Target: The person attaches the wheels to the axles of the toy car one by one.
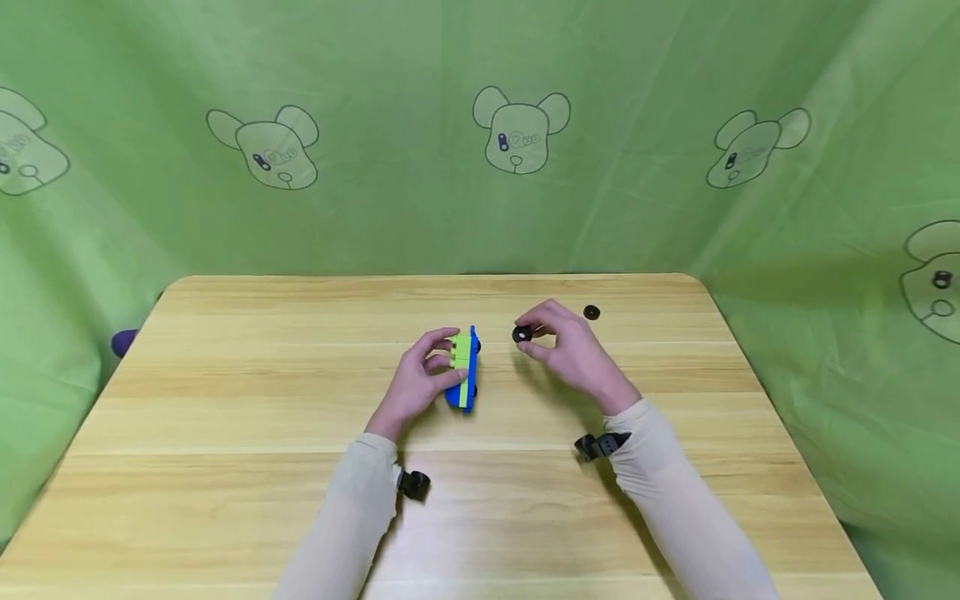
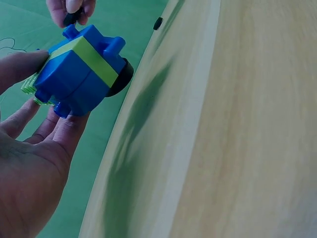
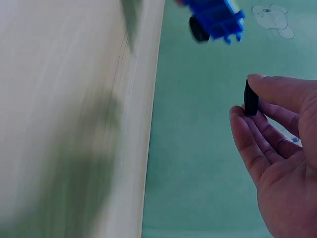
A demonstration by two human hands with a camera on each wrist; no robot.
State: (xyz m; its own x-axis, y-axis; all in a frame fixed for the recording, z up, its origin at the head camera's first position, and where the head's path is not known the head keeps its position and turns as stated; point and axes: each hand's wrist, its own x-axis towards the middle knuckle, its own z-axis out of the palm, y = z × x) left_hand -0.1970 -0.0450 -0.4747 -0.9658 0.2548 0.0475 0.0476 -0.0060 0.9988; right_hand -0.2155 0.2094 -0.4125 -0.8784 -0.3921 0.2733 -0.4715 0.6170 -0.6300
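Note:
My left hand grips a blue and lime-green toy car built of bricks, tilted on its side above the table. Thumb and fingers lie on opposite sides of it. Black wheels show along its right side, and one wheel stands out in the left wrist view. To the right, my right hand pinches a loose black wheel between thumb and fingertips. The right wrist view shows that wheel edge-on, apart from the car.
Another black wheel lies on the wooden table beyond my right hand. A green curtain with printed bear heads surrounds the table's back and sides. Something purple shows past the left edge.

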